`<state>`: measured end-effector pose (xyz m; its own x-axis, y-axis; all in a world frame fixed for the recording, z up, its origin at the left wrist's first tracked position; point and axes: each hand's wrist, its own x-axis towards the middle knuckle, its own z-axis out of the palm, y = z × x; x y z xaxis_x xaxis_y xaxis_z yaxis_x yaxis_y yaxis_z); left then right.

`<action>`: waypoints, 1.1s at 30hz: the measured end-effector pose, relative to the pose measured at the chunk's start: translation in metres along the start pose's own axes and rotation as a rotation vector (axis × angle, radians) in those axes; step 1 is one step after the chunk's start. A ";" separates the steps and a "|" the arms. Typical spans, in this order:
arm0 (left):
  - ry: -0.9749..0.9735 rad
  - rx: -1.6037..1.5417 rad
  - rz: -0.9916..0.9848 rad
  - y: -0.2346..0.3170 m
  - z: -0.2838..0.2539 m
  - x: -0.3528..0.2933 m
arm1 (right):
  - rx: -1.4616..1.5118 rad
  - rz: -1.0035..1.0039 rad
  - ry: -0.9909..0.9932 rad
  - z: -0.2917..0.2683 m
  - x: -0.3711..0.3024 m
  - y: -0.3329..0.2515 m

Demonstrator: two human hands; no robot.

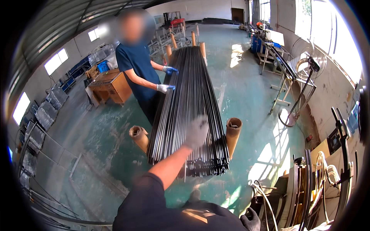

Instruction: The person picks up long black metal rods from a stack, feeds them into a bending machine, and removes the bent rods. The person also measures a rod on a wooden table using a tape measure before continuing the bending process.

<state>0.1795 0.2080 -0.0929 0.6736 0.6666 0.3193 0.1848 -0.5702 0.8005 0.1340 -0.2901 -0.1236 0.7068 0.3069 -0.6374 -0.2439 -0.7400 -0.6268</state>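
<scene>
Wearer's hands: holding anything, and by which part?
Can't tell for the left hand: it's blurred over the near part of the rods. The right hand, at the lower edge, shows no visible hold.

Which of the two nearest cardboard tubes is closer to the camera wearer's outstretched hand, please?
The right tube, right of the black rods: the left hand is nearer to it than to the left tube.

Black short-sleeved shirt point(144, 206), tan print point(198, 215); left hand point(197, 131) gloved grey, right hand point(251, 220) apparently black.
</scene>
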 end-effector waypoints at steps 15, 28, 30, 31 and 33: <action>-0.154 -0.473 0.101 0.201 0.030 0.138 | 0.050 -0.180 0.325 -0.054 -0.014 0.164; -0.930 -1.025 -0.454 0.200 0.390 0.047 | 0.236 0.191 0.532 -0.078 -0.028 0.192; -0.984 -1.010 -0.463 0.196 0.434 0.062 | 0.209 0.283 0.594 -0.073 -0.027 0.208; -1.030 -1.024 -0.468 0.200 0.458 0.066 | 0.277 0.347 0.618 -0.062 -0.024 0.227; -1.105 -1.044 -0.481 0.204 0.495 0.073 | 0.285 0.395 0.698 -0.048 -0.020 0.247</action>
<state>0.6207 -0.0975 -0.1573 0.9503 -0.2461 -0.1907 0.2870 0.4552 0.8429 0.0915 -0.5077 -0.2448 0.7590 -0.4511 -0.4695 -0.6509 -0.5073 -0.5648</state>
